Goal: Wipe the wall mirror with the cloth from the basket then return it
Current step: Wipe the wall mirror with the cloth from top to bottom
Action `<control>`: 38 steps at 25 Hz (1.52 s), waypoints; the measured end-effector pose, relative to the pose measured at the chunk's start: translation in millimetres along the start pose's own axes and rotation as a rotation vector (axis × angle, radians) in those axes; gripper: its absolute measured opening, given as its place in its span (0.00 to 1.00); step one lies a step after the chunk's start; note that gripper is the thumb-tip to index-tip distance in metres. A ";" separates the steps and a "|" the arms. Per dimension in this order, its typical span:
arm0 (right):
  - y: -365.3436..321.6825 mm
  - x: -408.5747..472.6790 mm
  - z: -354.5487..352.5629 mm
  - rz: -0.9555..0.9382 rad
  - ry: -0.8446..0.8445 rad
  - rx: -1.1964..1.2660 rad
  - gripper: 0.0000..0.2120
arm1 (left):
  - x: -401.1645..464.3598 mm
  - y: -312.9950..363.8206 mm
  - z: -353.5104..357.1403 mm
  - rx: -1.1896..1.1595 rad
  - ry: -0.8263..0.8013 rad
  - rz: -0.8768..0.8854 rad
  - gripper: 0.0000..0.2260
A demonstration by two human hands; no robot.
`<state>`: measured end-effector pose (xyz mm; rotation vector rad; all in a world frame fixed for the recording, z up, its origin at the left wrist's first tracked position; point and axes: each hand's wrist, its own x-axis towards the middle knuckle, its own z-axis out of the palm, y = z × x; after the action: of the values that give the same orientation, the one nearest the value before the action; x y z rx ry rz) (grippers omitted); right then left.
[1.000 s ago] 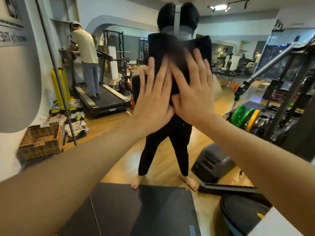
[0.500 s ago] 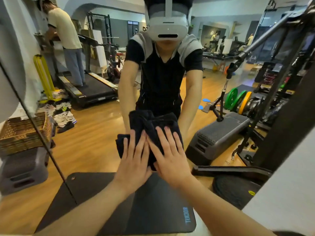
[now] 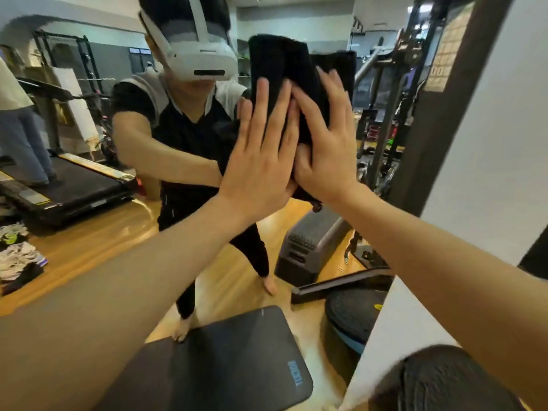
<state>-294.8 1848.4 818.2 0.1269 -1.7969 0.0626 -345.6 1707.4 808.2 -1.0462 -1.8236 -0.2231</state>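
I am pressing a black cloth [image 3: 284,72] flat against the wall mirror [image 3: 89,256] with both hands, a little right of the frame's centre and in its upper half. My left hand [image 3: 261,161] is lying with its palm on the lower left part of the cloth, fingers straight and close together, pointing up, the thumb standing out to the left. My right hand [image 3: 326,143] is lying just beside it on the right, also flat, fingers straight and slightly spread, leaning toward the upper right. The two hands are touching along their inner edges near the base of the palms. Neither hand is curling around the cloth; the fingers are only pushing it onto the glass.

The cloth is folded and bunched, rising above my fingertips toward the top of the frame, with a small corner hanging out below my right wrist. Both my forearms are reaching in from the bottom corners of the frame.

In the mirror I am seeing my own reflection in dark clothes with a white headset [image 3: 201,57], at upper centre left. A treadmill [image 3: 68,188] is showing at the left edge with another person's legs on it. A grey step platform [image 3: 308,250] is sitting on the wooden floor at centre right, and a dark floor mat [image 3: 225,366] is lying at bottom centre. The mirror's dark frame [image 3: 439,120] is running down the upper right, with white wall [image 3: 498,129] beyond it.
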 end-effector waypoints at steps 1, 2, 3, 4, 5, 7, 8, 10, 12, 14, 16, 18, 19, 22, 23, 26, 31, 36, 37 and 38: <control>-4.7 8.9 5.3 0.022 0.065 0.009 0.27 | 2.4 -10.1 -6.2 0.018 -0.003 0.034 0.34; -6.9 10.2 10.5 0.016 0.115 -0.001 0.27 | 0.4 -16.9 -7.2 0.042 -0.012 0.081 0.35; -7.7 4.3 15.3 -0.004 0.138 -0.017 0.28 | -6.0 -19.8 -4.9 0.064 -0.014 0.113 0.37; -6.4 -4.0 18.3 -0.022 0.139 -0.021 0.29 | -13.0 -19.1 -0.3 0.074 -0.004 0.116 0.37; -3.3 -10.2 19.6 -0.039 0.141 -0.022 0.29 | -18.3 -16.4 5.3 0.087 0.031 0.099 0.37; 1.5 -16.6 22.5 -0.064 0.175 -0.001 0.29 | -23.6 -9.2 17.5 0.115 0.115 0.064 0.36; 1.7 -15.5 24.9 -0.074 0.198 0.007 0.29 | -22.6 -7.0 20.7 0.125 0.142 0.060 0.36; 1.9 -14.9 28.0 -0.095 0.236 0.011 0.28 | -23.3 -5.0 24.0 0.127 0.172 0.055 0.37; 4.7 -24.4 28.7 -0.104 0.255 0.014 0.28 | -30.6 -1.7 29.9 0.124 0.184 0.040 0.38; 9.8 -37.8 29.8 -0.113 0.238 0.023 0.28 | -40.9 6.4 38.4 0.133 0.194 0.036 0.39; 13.6 -54.4 31.8 -0.128 0.240 0.027 0.28 | -53.3 15.2 51.3 0.137 0.211 0.030 0.39; 17.9 -69.4 33.9 -0.143 0.238 0.024 0.28 | -65.1 23.0 62.6 0.126 0.223 0.017 0.39; 19.5 -76.2 34.4 -0.150 0.236 0.016 0.28 | -70.5 26.7 67.4 0.124 0.223 0.016 0.40; 22.8 -92.1 35.3 -0.155 0.236 0.004 0.28 | -80.6 33.8 76.4 0.119 0.227 0.029 0.40; 23.9 -96.1 35.6 -0.159 0.240 0.001 0.28 | -83.5 35.6 78.5 0.122 0.233 0.027 0.40; 29.1 -100.9 34.5 -0.167 0.246 -0.006 0.28 | -86.6 43.9 83.7 0.131 0.249 0.022 0.40; 39.0 -103.4 27.8 -0.224 0.202 -0.033 0.27 | -85.4 55.2 81.9 0.188 0.215 -0.010 0.40; 84.9 -109.4 6.1 -0.284 0.168 -0.069 0.27 | -66.2 96.4 89.3 0.217 0.161 0.007 0.40; 100.2 -112.9 0.2 -0.282 0.175 -0.064 0.26 | -59.3 110.5 94.7 0.219 0.158 0.013 0.40; 115.3 -116.5 -5.6 -0.281 0.183 -0.062 0.26 | -52.4 124.0 100.0 0.223 0.152 0.020 0.40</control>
<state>-277.2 1969.6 709.0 0.3180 -1.5817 -0.1774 -312.3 1810.2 680.0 -0.8676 -1.6582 -0.0816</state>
